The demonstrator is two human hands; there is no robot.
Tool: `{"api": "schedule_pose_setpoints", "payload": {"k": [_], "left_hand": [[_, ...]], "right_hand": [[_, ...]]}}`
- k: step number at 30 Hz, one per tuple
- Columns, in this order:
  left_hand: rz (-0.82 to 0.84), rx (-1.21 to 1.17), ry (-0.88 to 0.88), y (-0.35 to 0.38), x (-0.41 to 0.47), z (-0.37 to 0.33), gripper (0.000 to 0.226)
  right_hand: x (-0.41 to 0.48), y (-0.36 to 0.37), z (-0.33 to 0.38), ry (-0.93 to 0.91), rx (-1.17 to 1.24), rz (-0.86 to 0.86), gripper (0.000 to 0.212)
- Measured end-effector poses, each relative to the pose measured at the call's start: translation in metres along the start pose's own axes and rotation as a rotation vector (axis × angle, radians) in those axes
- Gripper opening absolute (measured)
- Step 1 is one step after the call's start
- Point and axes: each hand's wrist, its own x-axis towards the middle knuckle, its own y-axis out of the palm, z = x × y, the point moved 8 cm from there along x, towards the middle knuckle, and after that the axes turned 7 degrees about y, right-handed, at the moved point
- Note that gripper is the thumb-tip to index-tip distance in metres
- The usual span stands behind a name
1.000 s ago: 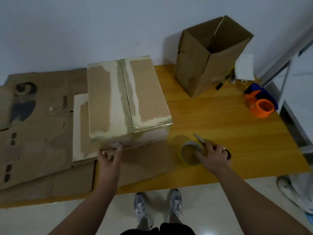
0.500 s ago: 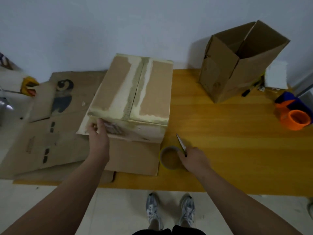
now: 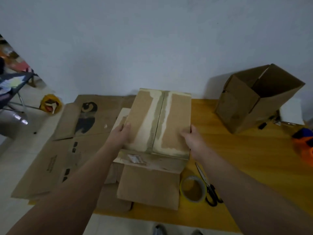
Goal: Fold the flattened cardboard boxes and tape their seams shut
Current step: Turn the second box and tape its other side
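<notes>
A folded cardboard box (image 3: 171,122) with old tape marks along its centre seam stands in the middle of the wooden table (image 3: 240,160). My left hand (image 3: 121,134) grips its left side, thumb on top. My right hand (image 3: 192,139) holds its right side with the thumb laid on the top face. A loose flap hangs from the box's near side toward me. A yellow roll of tape (image 3: 193,189) and black-handled scissors (image 3: 207,185) lie on the table just right of that flap. Several flattened cardboard boxes (image 3: 55,158) lie to the left.
An open, empty cardboard box (image 3: 250,102) stands tilted at the back right. An orange and blue tape dispenser (image 3: 304,143) sits at the right edge, with a black marker (image 3: 264,123) near it. A yellow object (image 3: 50,103) lies on the floor at left.
My right hand let go of the tape roll and scissors and moved onto the box's right side. My left hand shifted from the near corner up to the left side.
</notes>
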Motion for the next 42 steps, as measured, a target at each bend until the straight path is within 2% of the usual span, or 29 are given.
{"api": "schedule_pose_setpoints", "payload": {"k": [3, 9, 13, 15, 17, 18, 21, 22, 23, 26, 29, 31, 32, 33, 35, 37, 40, 42], "left_hand": [[-0.038, 0.018, 0.006, -0.016, -0.006, -0.009, 0.058], [-0.096, -0.068, 0.174, -0.064, -0.034, -0.057, 0.037], [-0.203, -0.119, 0.417, -0.1, -0.053, -0.113, 0.048], [-0.232, -0.11, 0.486, -0.116, -0.057, -0.132, 0.054], [-0.253, -0.119, 0.495, -0.129, -0.06, -0.143, 0.048], [-0.266, -0.132, 0.486, -0.134, -0.061, -0.145, 0.044], [-0.318, -0.208, 0.404, -0.143, -0.068, -0.14, 0.037], [-0.323, -0.212, 0.403, -0.145, -0.071, -0.139, 0.037], [-0.315, -0.202, 0.423, -0.146, -0.071, -0.14, 0.04], [-0.249, -0.218, 0.399, -0.144, -0.063, -0.135, 0.071], [-0.212, -0.343, 0.393, -0.146, -0.065, -0.128, 0.082], [-0.245, -0.416, 0.439, -0.154, -0.069, -0.124, 0.099], [-0.257, -0.445, 0.43, -0.157, -0.07, -0.121, 0.101], [-0.256, -0.486, 0.392, -0.159, -0.07, -0.115, 0.092], [-0.209, -0.55, 0.312, -0.155, -0.067, -0.1, 0.06], [-0.166, -0.534, 0.329, -0.15, -0.067, -0.086, 0.027], [0.019, -0.472, 0.362, -0.133, -0.066, -0.056, 0.054], [0.072, -0.452, 0.278, -0.122, -0.066, -0.032, 0.053]], "right_hand": [[-0.012, -0.002, 0.007, -0.031, 0.061, -0.002, 0.054], [-0.06, 0.006, 0.059, -0.222, 0.068, 0.072, 0.055], [-0.102, 0.021, 0.11, -0.404, 0.002, 0.179, 0.072], [-0.116, 0.022, 0.13, -0.431, 0.049, 0.17, 0.057], [-0.127, 0.023, 0.147, -0.428, 0.123, 0.125, 0.036], [-0.134, 0.026, 0.153, -0.425, 0.129, 0.106, 0.039], [-0.145, 0.038, 0.164, -0.437, -0.013, 0.052, 0.075], [-0.147, 0.044, 0.164, -0.422, -0.069, 0.058, 0.081], [-0.146, 0.048, 0.162, -0.387, -0.085, 0.069, 0.081], [-0.144, 0.053, 0.159, -0.283, 0.039, 0.068, 0.081], [-0.153, 0.062, 0.169, -0.375, 0.123, 0.127, 0.076], [-0.158, 0.065, 0.172, -0.442, 0.194, 0.177, 0.073], [-0.158, 0.063, 0.172, -0.465, 0.211, 0.18, 0.071], [-0.158, 0.062, 0.171, -0.485, 0.215, 0.183, 0.068], [-0.151, 0.06, 0.165, -0.518, 0.153, 0.207, 0.059], [-0.139, 0.058, 0.153, -0.504, 0.102, 0.252, 0.045], [-0.121, 0.055, 0.122, -0.403, -0.021, 0.273, 0.069], [-0.11, 0.056, 0.099, -0.322, -0.144, 0.23, 0.071]]}}
